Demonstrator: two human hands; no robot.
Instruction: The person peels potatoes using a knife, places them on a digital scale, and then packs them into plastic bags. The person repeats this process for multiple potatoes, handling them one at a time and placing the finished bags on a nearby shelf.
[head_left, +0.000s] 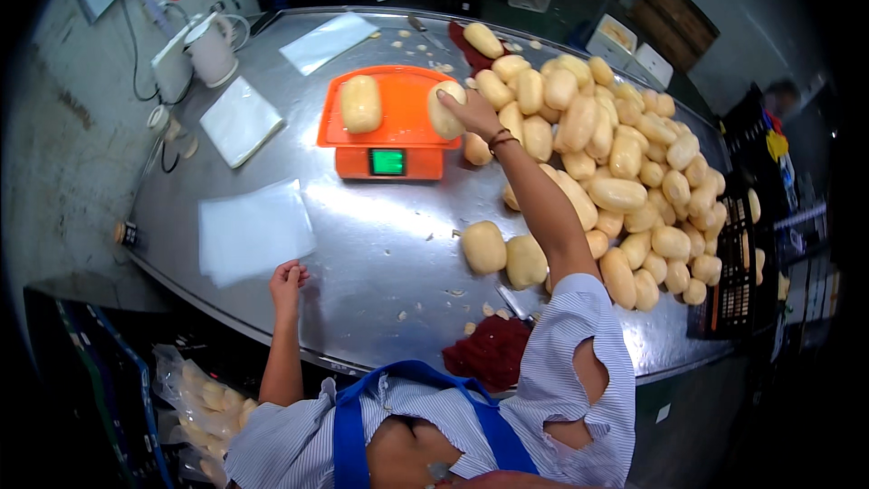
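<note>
My right hand (472, 112) grips a peeled potato (445, 112) at the right side of an orange digital scale (407, 105). I cannot tell whether this potato touches the pan. Another peeled potato (361, 104) rests on the left half of the pan, and the scale's green display (387, 161) is lit. Beside the lower edge of a stack of clear plastic bags (254, 234), my left hand (290, 277) has its fingers curled together with nothing visible in them. A large heap of peeled potatoes (618, 193) covers the table's right side, partly behind my right forearm.
The metal table (380, 231) also carries more bags (241, 121), a plastic sheet (328, 42), a kettle (212, 51) and a knife (426, 32). Near me lie two potatoes (483, 248), a blade (514, 302) and a dark red cloth (487, 351). A black crate (730, 265) stands right.
</note>
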